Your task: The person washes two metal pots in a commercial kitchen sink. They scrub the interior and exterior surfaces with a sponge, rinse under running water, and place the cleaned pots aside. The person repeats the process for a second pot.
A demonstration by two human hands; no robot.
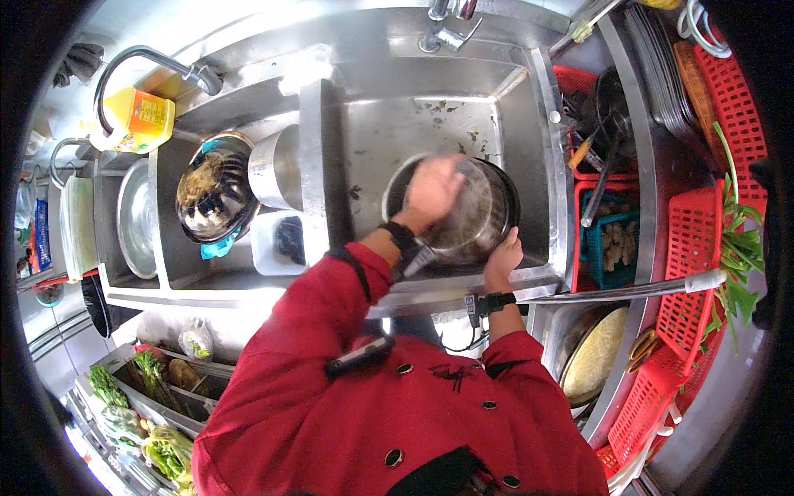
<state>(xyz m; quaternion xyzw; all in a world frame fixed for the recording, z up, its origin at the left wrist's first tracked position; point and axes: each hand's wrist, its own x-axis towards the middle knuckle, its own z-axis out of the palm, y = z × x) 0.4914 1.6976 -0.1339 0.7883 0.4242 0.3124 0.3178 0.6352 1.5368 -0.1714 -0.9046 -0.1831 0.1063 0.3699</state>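
A large round metal pan (477, 214) with a dark outer wall sits in the right-hand basin of a steel sink (403, 124). My left hand (437, 186) is over the pan's inside, blurred by motion, its fingers bent downward. A small dark patch shows by its fingertips; whether it holds a scrubber is not clear. My right hand (505, 254) grips the pan's near right rim, fingers partly hidden behind it. Dark green leaf scraps (443, 106) lie on the basin floor beyond the pan.
A chrome faucet (443, 37) stands behind the basin. The left basin holds a dark shiny wok (214, 195), a steel pot (273, 170) and a white plastic container (267, 248). A yellow jug (139, 121) stands by the curved tap (155, 56). Red baskets (688, 266) line the right.
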